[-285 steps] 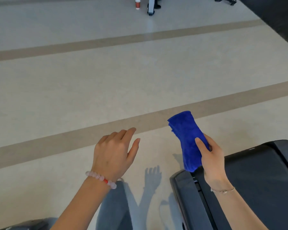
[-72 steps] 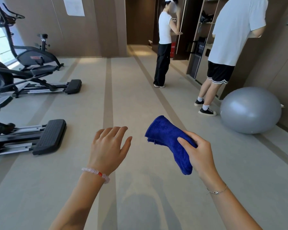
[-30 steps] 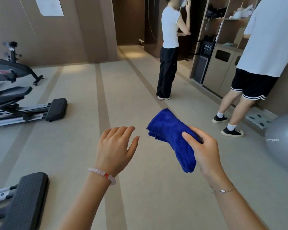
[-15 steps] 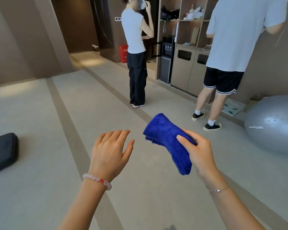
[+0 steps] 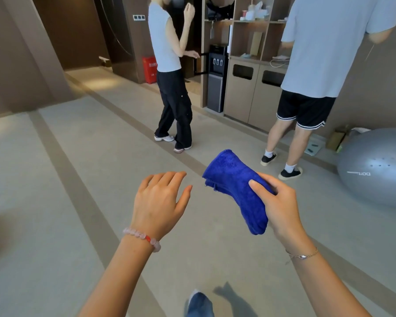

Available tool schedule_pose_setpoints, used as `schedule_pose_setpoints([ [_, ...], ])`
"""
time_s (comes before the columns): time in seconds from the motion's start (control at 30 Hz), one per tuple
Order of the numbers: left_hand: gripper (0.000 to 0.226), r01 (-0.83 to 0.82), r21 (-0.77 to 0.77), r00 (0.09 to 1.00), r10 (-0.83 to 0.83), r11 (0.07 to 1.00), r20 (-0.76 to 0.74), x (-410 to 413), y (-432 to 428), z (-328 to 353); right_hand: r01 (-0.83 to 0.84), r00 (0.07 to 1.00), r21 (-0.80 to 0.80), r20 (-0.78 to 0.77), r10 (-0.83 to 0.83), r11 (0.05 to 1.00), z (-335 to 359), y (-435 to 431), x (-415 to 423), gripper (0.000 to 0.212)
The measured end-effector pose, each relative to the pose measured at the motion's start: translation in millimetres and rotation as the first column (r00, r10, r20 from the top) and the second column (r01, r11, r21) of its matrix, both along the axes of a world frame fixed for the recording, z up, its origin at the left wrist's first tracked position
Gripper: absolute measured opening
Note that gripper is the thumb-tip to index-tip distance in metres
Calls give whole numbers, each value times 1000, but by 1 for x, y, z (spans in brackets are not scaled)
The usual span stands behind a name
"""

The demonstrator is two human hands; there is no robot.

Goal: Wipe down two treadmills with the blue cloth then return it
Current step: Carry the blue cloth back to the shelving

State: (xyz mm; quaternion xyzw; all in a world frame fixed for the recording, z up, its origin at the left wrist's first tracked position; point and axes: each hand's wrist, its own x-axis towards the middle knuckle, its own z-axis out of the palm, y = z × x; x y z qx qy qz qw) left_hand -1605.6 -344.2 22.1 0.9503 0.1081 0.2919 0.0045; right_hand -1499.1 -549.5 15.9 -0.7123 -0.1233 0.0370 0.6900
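Closer now than half a second ago, the two standing people and the brown wooden shelf unit (image 5: 245, 88) fill more of the head view, and the person in a white top and black trousers (image 5: 169, 65) stands with feet further apart. Both hands keep the pose they had before.

The right hand (image 5: 281, 207) grips the folded, plush blue cloth (image 5: 236, 186) around its middle, thumb pressed across the top and fingers curled beneath. The cloth is in the air at about waist height, one end pointing forward and left, the other hanging below the palm. The left hand (image 5: 158, 202) hovers just beside it, palm down, fingers straight and loosely together, holding nothing and not touching the cloth. A pink bead bracelet (image 5: 142, 236) circles the left wrist, a thin chain bracelet (image 5: 303, 255) the right.

Ahead on the right, a person in a white T-shirt and black shorts (image 5: 318, 53) faces the shelves, near a large grey exercise ball (image 5: 375, 170) resting on the beige striped floor (image 5: 55, 179).
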Motion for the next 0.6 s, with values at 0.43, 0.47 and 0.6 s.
schedule_pose_setpoints([
  [0.43,42,116,19,992,-117,993,41,214,157,18,106,994,33,-3,-106,994,6,151,182,17],
  [0.47,42,125,10,991,-126,992,34,229,166,18,116,993,26,10,-117,993,9,159,196,17],
  [0.6,41,189,-5,982,-189,982,26,286,194,13,168,985,1,44,-167,986,16,182,244,18],
])
